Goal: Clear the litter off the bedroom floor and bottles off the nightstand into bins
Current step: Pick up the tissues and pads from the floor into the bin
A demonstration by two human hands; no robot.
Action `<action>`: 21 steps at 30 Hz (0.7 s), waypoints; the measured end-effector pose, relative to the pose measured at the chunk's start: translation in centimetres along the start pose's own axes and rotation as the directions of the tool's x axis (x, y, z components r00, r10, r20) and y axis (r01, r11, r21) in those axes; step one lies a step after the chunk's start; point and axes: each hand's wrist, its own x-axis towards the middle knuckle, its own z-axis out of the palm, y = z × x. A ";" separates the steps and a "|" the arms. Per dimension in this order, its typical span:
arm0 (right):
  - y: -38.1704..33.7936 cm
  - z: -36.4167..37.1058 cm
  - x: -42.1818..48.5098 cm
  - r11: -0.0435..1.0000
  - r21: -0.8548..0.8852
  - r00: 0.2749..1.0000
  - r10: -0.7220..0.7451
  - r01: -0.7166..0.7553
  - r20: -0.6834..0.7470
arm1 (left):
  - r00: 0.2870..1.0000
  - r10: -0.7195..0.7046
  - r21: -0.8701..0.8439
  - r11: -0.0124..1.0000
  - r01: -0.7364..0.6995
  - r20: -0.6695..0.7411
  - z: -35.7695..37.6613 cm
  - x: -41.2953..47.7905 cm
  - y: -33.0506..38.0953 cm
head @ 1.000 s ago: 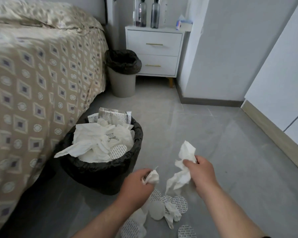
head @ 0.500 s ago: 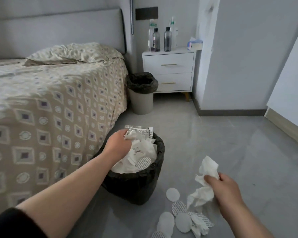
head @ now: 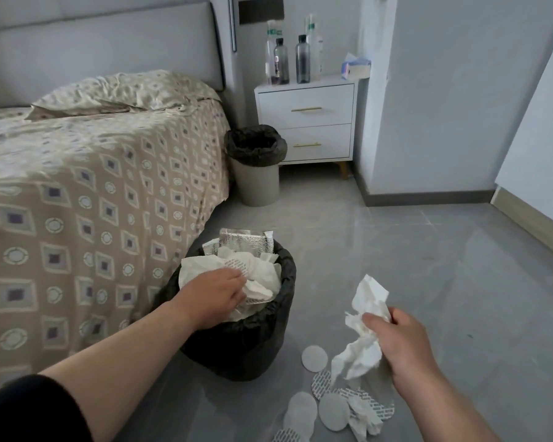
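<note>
1. On the left, our left hand (head: 216, 293) is reaching into the near bin (head: 243, 349), which is standing on the floor (head: 428, 256) just beside the bed (head: 87, 193). Its fingers are lying down among the white paper heaped there; whether they are pinching a scrap or only pressing the heap, we cannot tell.
2. The bin is looking full to its rim, with foil packets (head: 243, 242) sticking up at the back. We are judging that load to be light and springy, so it may need pressing down or it will spill.
3. Moving right, round pads (head: 314, 358) and printed wrappers are lying on the floor beside the bin. They are looking thin and flat, so we are expecting to lift them by an edge with a fingertip rather than grab from above.
4. Further right, our right hand (head: 406, 349) is gripping a crumpled tissue (head: 364, 327), fingers curled round its middle, both ends hanging free. It is soft and nearly weightless, so a loose fist is enough.
5. Far back, the bottles (head: 289, 55) are standing upright on the nightstand (head: 305, 110), with a second bin (head: 257, 167) just in front. They are looking like smooth plastic, best taken round the body.
</note>
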 end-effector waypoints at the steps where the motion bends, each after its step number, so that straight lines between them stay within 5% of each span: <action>1: 0.1 0.1 0.0 1.000 -0.008 1.000 0.000 0.000 0.005 | 0.998 -0.047 -0.025 0.999 0.048 0.051 0.1 0.0 -0.1; 3: 0.2 0.0 -0.1 1.000 -0.026 1.000 0.001 0.000 0.011 | 0.996 -0.087 -0.038 0.995 0.087 0.017 -0.3 0.0 0.0; 6: 0.4 -0.2 0.0 0.998 -0.058 1.000 -0.007 0.008 0.011 | 0.963 -0.149 -0.161 0.980 0.114 -0.226 -1.5 -1.5 0.6; 9: 0.4 0.0 0.0 0.995 -0.095 1.000 -0.013 0.015 0.024 | 0.859 -0.402 -0.378 0.884 0.274 -0.318 -2.2 -4.8 0.3; 13: 0.4 0.8 -0.5 0.989 -0.143 0.998 -0.018 0.027 0.064 | 0.744 -0.668 -0.514 0.645 0.566 -0.020 0.3 -8.5 -2.0; 17: 0.2 1.2 -1.7 0.959 -0.262 0.993 -0.084 0.105 0.087 | 0.741 -0.647 -0.584 0.535 0.610 0.181 3.0 -9.4 -2.6; 21: -3.0 2.2 -2.8 0.923 -0.324 0.977 -0.181 0.210 0.116 | 0.754 -0.619 -0.646 0.488 0.587 0.218 3.6 -8.8 -3.0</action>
